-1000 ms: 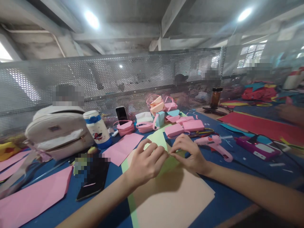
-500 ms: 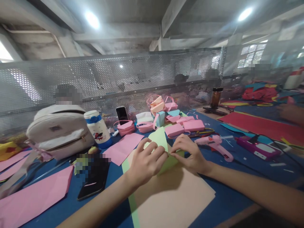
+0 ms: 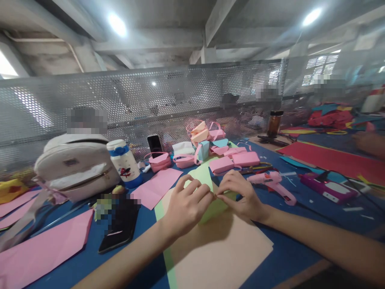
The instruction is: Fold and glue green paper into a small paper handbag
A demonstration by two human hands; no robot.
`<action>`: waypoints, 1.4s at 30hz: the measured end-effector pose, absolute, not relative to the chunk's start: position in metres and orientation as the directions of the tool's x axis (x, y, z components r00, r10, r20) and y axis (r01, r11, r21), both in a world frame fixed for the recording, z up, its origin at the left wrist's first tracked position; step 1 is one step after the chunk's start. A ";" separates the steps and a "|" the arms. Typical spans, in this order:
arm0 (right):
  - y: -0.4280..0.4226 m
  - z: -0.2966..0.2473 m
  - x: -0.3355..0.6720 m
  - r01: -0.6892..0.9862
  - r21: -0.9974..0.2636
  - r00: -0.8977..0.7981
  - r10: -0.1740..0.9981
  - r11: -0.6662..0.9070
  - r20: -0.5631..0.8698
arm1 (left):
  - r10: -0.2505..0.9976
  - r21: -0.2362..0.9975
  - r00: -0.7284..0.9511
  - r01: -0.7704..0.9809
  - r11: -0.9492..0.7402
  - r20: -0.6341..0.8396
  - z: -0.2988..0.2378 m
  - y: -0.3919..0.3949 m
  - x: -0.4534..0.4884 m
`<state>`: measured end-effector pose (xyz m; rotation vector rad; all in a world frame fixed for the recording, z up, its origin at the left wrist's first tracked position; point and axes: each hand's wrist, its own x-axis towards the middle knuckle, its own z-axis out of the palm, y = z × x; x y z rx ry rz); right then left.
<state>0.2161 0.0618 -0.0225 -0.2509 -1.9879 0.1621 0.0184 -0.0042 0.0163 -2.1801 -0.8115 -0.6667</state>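
Both hands meet at a folded light green paper, held up above a stack of peach paper sheets. My left hand is closed on the paper's left side, fingers curled over it. My right hand pinches its right edge between thumb and fingertips, close to the left fingertips. Part of the green paper is hidden behind the hands. Just beyond the hands lie small pink paper bags with thin handles. A pink hot glue gun rests right of my right hand.
On the left are a white backpack, a bottle, a black phone and pink sheets. To the right lie a purple device and red paper. A perforated metal screen stands behind; another person's hand is far right.
The top of the green paper has tipped slightly away from me. Both hands keep nearly the same place and grip.
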 end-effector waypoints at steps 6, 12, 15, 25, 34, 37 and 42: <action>0.064 -0.023 0.217 0.100 -0.253 -0.402 0.272 0.962 0.875 | 0.389 -0.307 0.618 0.727 -0.615 0.683 0.015 -0.002 0.017; 0.063 -0.021 0.216 0.098 -0.252 -0.401 0.269 0.963 0.876 | 0.394 -0.245 0.592 0.722 -0.647 0.703 0.023 -0.002 0.015; 0.063 -0.021 0.216 0.097 -0.256 -0.395 0.273 0.962 0.877 | 0.392 -0.248 0.587 0.726 -0.641 0.709 0.026 -0.002 0.015; 0.070 -0.024 0.216 0.081 -0.369 -0.352 0.373 0.926 0.858 | 0.492 -0.215 0.510 0.816 -0.537 0.706 0.028 0.001 0.014; 0.073 -0.023 0.217 0.056 -0.477 -0.304 0.470 0.877 0.829 | 0.475 -0.183 0.489 0.812 -0.555 0.731 0.034 0.002 0.008; 0.075 -0.022 0.217 0.046 -0.521 -0.278 0.511 0.852 0.813 | 0.450 -0.199 0.475 0.822 -0.534 0.756 0.038 0.002 0.006; 0.074 -0.020 0.217 0.035 -0.535 -0.271 0.523 0.844 0.808 | 0.400 -0.210 0.471 0.812 -0.544 0.786 0.039 -0.002 0.008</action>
